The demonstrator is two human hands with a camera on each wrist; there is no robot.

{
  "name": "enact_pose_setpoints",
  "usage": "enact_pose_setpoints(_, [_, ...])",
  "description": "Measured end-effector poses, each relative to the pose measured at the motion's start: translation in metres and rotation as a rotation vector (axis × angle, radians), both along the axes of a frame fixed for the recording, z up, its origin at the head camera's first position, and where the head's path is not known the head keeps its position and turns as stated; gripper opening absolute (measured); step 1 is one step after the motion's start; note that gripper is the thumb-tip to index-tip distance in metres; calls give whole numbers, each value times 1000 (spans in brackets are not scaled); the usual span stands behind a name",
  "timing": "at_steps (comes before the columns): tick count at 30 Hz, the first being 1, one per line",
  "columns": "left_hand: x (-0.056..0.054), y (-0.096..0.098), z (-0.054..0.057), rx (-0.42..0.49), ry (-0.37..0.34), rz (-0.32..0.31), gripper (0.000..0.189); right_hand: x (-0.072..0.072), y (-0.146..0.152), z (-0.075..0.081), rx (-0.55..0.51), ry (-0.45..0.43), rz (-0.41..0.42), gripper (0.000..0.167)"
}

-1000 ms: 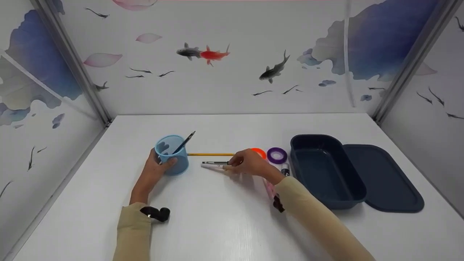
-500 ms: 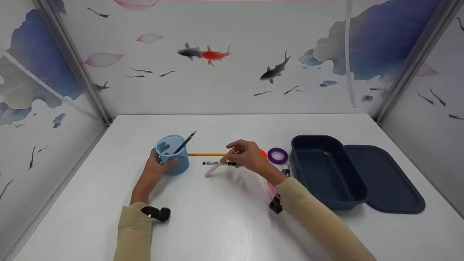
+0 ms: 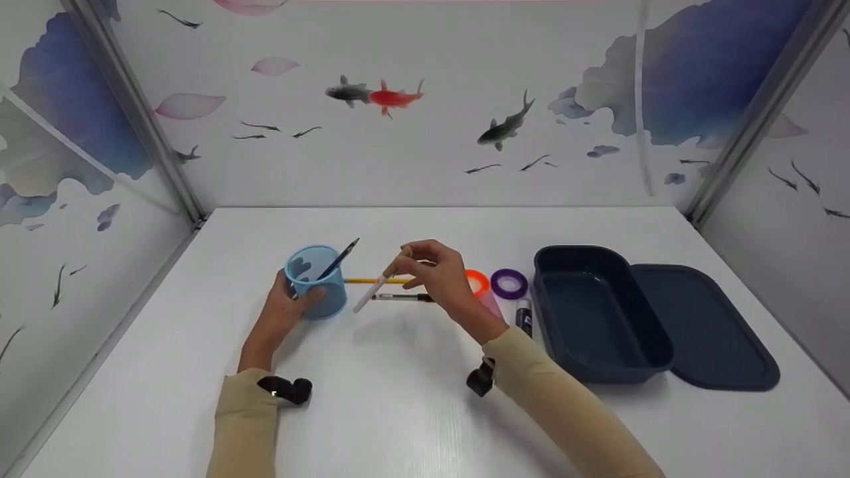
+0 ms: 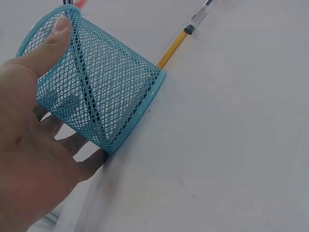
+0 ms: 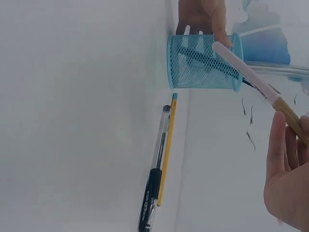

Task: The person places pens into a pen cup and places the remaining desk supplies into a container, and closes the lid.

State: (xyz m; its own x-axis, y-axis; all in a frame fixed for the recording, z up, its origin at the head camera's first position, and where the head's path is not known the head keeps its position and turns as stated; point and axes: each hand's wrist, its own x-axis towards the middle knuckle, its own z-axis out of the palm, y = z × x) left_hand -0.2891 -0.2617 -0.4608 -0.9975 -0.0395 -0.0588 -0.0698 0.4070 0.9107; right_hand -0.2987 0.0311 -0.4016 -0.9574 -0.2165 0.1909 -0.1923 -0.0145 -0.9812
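One white pen with a tan grip end (image 3: 373, 287) hangs tilted above the table (image 3: 412, 411), pinched at its upper end by the right hand (image 3: 435, 272), tip down towards the blue mesh pen cup (image 3: 317, 282). The left hand (image 3: 282, 317) grasps that cup, which holds one dark pen (image 3: 337, 259). On the table lie one yellow pencil (image 3: 364, 281) and one black pen (image 3: 398, 297), side by side. Further right sit two tape rolls, orange (image 3: 477, 280) and purple (image 3: 509, 283), and one navy tub (image 3: 597, 312).

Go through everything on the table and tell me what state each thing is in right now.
Left hand: grips the cup.
Mesh cup: upright, one dark pen inside.
Right hand: pinches the white pen.
White pen: lifted, tilted.
Black pen: flat on table.
Yellow pencil: flat on table.
Blue box: open, empty.
Lid: off, beside box.
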Motion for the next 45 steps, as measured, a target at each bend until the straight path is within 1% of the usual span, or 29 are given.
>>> enact_pose_setpoints(3, [0,-1,-1,16,13,9,101,2,-8,7,-48,10,-13,25])
enact_pose_setpoints(6, [1,-1,-3,33,19,3,103,5,-16,13,-85,0,-35,24])
enact_pose_setpoints(11, [0,0,-5,45,13,-3,107,7,-27,23,-125,6,-75,24])
enact_pose_setpoints(16, [-1,1,-2,42,-1,5,102,5,-36,30,-164,16,-95,24])
enact_pose_setpoints(22, [0,2,1,35,-26,15,99,1,-46,34,-197,4,-100,26])
enact_pose_setpoints(28, [0,2,1,42,-14,7,102,0,-53,31,-187,0,-104,23])
enact_pose_setpoints(34, [0,1,1,61,0,5,100,2,-60,25,-174,34,-95,27])
enact_pose_setpoints(39, [-2,0,1,52,10,7,99,5,-67,19,-155,36,-120,25])
enact_pose_setpoints(45, [0,0,1,59,23,-2,98,5,-77,10,-177,17,-152,29])
